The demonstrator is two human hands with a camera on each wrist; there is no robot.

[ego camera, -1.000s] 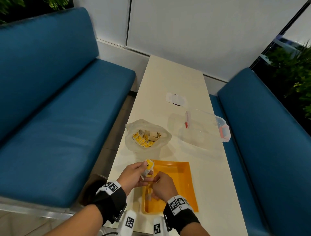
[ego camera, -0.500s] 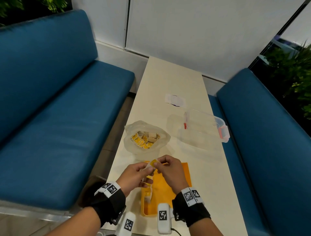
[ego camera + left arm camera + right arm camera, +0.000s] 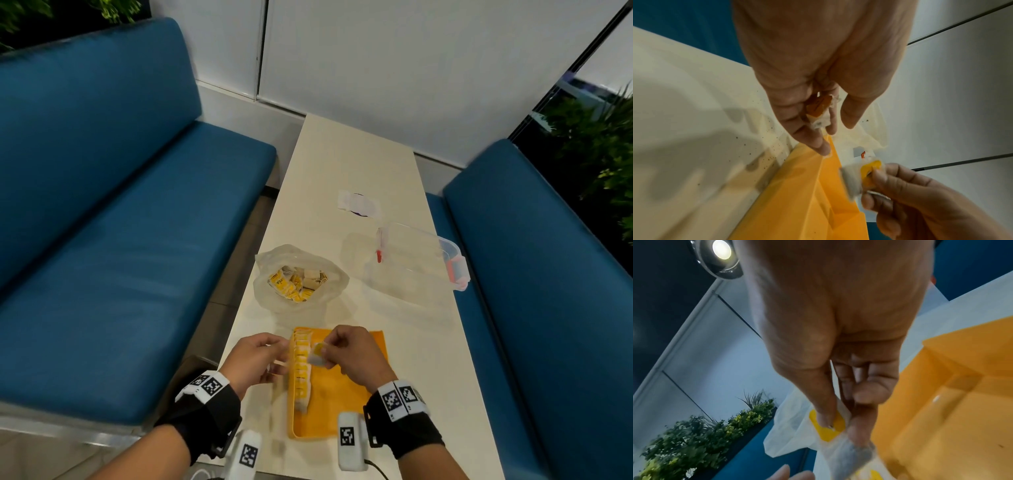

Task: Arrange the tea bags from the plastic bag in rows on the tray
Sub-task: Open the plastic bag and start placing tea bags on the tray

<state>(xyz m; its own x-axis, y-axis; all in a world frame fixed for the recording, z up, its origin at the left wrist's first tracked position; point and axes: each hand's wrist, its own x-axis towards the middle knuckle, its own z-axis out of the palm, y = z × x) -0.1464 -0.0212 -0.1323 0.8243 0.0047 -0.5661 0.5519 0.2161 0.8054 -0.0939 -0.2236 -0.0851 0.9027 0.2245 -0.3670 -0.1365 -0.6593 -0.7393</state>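
Hands both hold tea bags: right hand point(image 3: 356, 353) pinches 1 point(image 3: 317, 353) above tray point(image 3: 342, 411), left hand point(image 3: 251, 359) grips another point(image 3: 819, 112).

Right hand point(image 3: 838, 337) pinching a yellow-tagged tea bag point(image 3: 828, 431) beside the orange tray point(image 3: 941, 402).

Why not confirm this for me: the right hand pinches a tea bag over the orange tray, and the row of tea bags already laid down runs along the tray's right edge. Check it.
One detail is wrong. The row of tea bags lies along the left edge of the orange tray, not the right; the head view shows it. The rest holds: the right hand pinches a tea bag over the tray.
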